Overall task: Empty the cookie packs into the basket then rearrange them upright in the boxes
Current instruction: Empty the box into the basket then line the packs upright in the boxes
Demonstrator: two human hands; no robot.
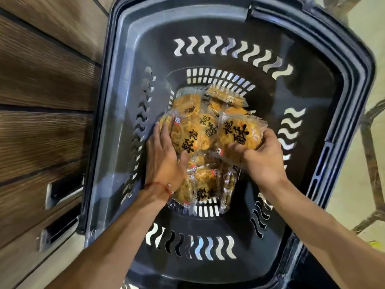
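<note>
Head view, straight down into basket (208,24): dark plastic, wavy slots in the walls, straight slots round the bottom. Packs (205,184) lie in a loose heap on the basket bottom. Each has a clear wrapper, one golden round cookie and black characters on the front. Most lie flat or tilted and overlap; one at the near right of the heap looks to stand on edge.

Both hands are down inside the basket, on top of the heap.
- Left hand (162,157) grips left pack (183,134), fingers along its left edge, thumb pressed on its lower front. Could be more than one pack in that grip, can't tell.
- Right hand (262,157) is clamped on right pack (239,132), fingers and thumb curled round its lower right edge.

Both held packs are tilted face-up toward the camera, side by side above the rest of the heap, with another pack's face showing between them.

Red thread (158,185) round the left wrist. Wood panels (41,90) left of the basket, blurred. Pale floor (354,184) to the right.
</note>
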